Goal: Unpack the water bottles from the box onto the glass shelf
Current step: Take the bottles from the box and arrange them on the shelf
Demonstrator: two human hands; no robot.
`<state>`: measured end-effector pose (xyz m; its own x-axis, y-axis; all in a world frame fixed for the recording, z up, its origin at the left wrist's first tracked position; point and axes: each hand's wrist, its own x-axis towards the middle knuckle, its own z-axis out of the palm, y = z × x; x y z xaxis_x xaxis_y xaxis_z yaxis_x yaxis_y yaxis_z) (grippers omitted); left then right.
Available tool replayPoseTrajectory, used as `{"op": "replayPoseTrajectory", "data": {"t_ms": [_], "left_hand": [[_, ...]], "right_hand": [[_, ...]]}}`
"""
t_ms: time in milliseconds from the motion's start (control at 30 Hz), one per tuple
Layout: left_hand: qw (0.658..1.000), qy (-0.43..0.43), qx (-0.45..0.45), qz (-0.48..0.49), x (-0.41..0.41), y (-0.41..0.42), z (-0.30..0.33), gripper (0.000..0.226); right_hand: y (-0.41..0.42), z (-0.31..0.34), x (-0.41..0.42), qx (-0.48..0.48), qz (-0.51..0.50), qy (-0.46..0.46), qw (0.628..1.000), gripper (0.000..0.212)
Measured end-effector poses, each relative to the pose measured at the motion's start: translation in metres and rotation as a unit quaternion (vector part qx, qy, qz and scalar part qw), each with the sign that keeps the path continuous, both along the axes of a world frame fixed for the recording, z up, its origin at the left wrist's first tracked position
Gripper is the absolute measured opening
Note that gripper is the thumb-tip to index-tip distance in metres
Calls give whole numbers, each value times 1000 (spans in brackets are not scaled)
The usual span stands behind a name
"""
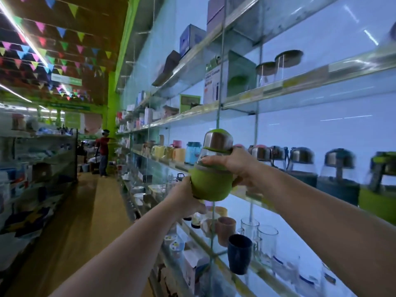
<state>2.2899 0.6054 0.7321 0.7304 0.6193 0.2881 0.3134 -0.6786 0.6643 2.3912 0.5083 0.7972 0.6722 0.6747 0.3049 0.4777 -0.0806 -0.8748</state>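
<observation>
Both arms outstretched, green water bottle (pixel 211 168) held before glass shelf (pixel 248 196): left hand (pixel 184 196) cupping base, right hand (pixel 233 166) gripping neck.

glass shelf (pixel 246 196) | steel-capped bottles (pixel 336 168) in row | mugs (pixel 162 152)

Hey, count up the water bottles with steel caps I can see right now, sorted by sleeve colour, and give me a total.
Green sleeve: 2, one held in both hands, one on the shelf at far right
Dark sleeve: 2
Total: 4; further bottles behind are too blurred to sort.
</observation>
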Motion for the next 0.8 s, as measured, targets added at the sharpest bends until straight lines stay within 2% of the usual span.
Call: {"op": "replayPoseTrajectory", "data": {"t_ms": [233,367,433,633,800], "left_hand": [[997,-3,6,-71,41,-30,10,72],[995,4,22,-101,63,-50,13,84],[993,11,31,-113,73,-59,14,79],[986,29,55,-155,100,-83,15,79],[981,36,61,-179,118,-93,14,69]], "right_hand": [[-47,13,23,-10,-85,-10,996,63],[-70,15,38,-18,-121,-10,992,58],[-80,16,46,-27,-130,-5,991,60],[-106,14,74,-32,-163,-13,986,49],[-113,7,100,-31,-187,0,982,63]]}}
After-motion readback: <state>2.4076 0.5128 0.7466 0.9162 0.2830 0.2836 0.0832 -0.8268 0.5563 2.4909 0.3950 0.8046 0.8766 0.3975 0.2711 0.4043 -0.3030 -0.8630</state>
